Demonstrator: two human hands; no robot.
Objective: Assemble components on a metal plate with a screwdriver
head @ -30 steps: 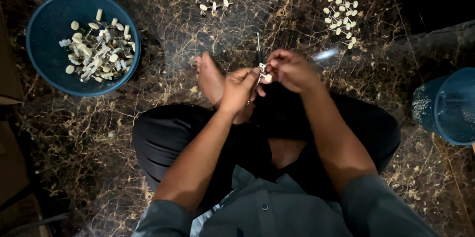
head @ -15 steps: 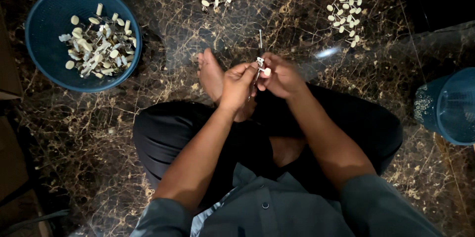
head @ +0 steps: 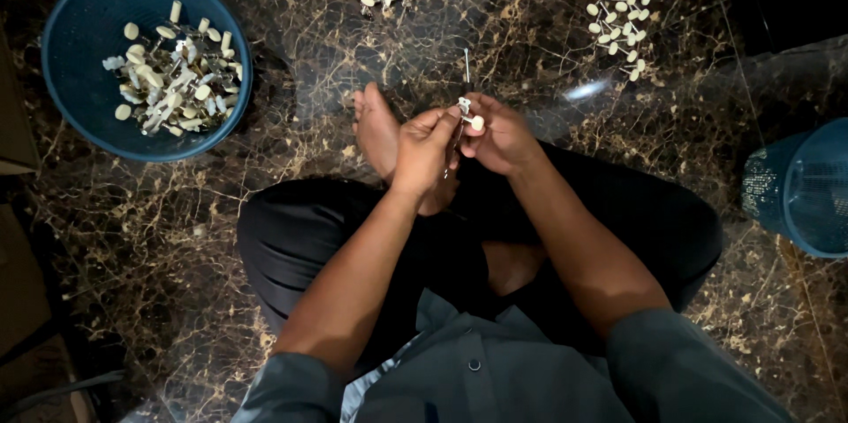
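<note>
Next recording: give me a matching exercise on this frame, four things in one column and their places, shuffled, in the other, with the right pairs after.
Things
1. blue bowl of cream pegs
2. netted blue basket
3. small cream-tipped piece
4. bare foot

Places
A. right edge of the view, partly cut off
B. pinched between the left hand and right hand
C. on the marble floor, top left
D. just left of the two hands, sole up

Pairs: 1-C, 2-A, 3-B, 4-D
</note>
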